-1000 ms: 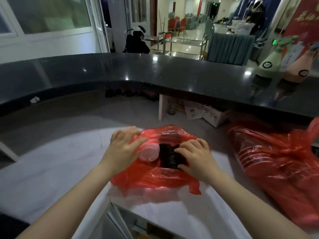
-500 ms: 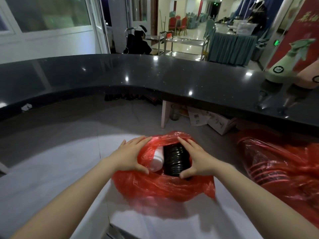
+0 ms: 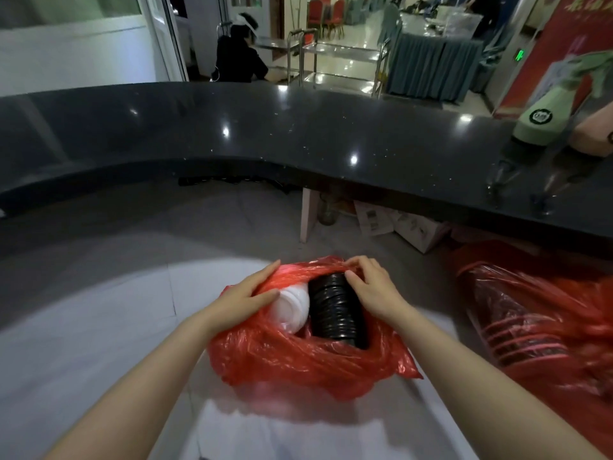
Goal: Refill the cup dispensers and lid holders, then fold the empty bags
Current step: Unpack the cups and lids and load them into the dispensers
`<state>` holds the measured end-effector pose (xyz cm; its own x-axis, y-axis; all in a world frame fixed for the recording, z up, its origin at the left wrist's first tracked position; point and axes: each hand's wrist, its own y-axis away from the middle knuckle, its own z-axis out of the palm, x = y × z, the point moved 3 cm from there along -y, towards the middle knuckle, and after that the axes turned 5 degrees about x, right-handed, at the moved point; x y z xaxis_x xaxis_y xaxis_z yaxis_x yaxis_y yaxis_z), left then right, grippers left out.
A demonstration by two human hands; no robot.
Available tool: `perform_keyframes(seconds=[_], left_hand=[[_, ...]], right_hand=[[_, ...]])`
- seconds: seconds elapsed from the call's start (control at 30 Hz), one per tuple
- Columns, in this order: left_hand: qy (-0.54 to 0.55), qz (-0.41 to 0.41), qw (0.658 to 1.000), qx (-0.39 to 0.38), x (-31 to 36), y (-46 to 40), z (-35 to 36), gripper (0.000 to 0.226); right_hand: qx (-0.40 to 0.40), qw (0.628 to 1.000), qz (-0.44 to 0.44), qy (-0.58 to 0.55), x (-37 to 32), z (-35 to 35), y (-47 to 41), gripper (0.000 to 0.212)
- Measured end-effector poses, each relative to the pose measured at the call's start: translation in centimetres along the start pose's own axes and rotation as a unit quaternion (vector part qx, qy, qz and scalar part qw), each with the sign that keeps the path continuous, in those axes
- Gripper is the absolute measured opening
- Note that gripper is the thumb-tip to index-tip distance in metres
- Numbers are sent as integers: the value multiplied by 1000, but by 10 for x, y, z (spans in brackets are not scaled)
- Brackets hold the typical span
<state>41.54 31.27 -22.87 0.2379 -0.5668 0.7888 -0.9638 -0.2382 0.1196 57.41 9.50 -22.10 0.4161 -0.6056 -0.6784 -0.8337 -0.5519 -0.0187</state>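
Observation:
A red plastic bag (image 3: 298,356) lies open on the white lower counter (image 3: 99,327). Inside it a stack of black lids (image 3: 335,310) lies on its side, with a stack of white lids (image 3: 290,307) to its left. My left hand (image 3: 247,295) holds the bag's left edge, thumb against the white lids. My right hand (image 3: 370,287) curls its fingers over the far end of the black stack and the bag's rim. A second, larger red bag (image 3: 537,323) with stacked items showing through it lies at the right.
A curved black counter (image 3: 298,134) runs across above the work surface. A green spray bottle (image 3: 547,107) and a pink bottle (image 3: 597,127) stand on it at the right. Cardboard boxes (image 3: 398,224) sit underneath. A person in black (image 3: 238,58) sits beyond the counter.
Both hands have pulled the bag's mouth wider, exposing more of the black and white lid stacks. My right hand has moved from the stack's side up to its far end.

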Motion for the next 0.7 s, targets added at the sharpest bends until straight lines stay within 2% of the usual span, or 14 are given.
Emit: perform_keyframes(seconds=[0.07, 0.13, 0.23, 0.27, 0.33, 0.4, 0.43, 0.57, 0.63, 0.7], left_hand=[[78, -8, 997, 0, 1, 2, -2, 47], [103, -10, 995, 10, 2, 4, -6, 40], [-6, 10, 998, 59, 5, 5, -7, 40], [-13, 5, 997, 79, 8, 6, -7, 41], [-20, -10, 996, 87, 16, 6, -5, 64], [-108, 0, 992, 63, 21, 5, 0, 90], [-151, 4, 987, 60, 22, 4, 3, 91], [-207, 0, 968, 139, 22, 3, 0, 42], [-246, 9, 954, 170, 20, 0, -1, 32], [-228, -10, 956, 182, 14, -5, -2, 28]], right_hand=[[40, 999, 13, -34, -3, -1, -3, 5], [67, 994, 37, -72, -3, -2, -6, 8], [72, 992, 61, -78, -2, -3, -10, 9], [67, 993, 67, -71, -1, -2, -11, 8], [59, 993, 82, -61, -1, 0, -14, 13], [67, 992, 97, -52, 0, 2, -16, 17], [78, 990, 102, -50, 1, 2, -15, 17], [96, 987, 88, -96, 2, -3, -4, 25], [67, 986, 82, -126, 5, -4, 3, 23], [42, 987, 92, -126, 10, -3, 10, 17]])
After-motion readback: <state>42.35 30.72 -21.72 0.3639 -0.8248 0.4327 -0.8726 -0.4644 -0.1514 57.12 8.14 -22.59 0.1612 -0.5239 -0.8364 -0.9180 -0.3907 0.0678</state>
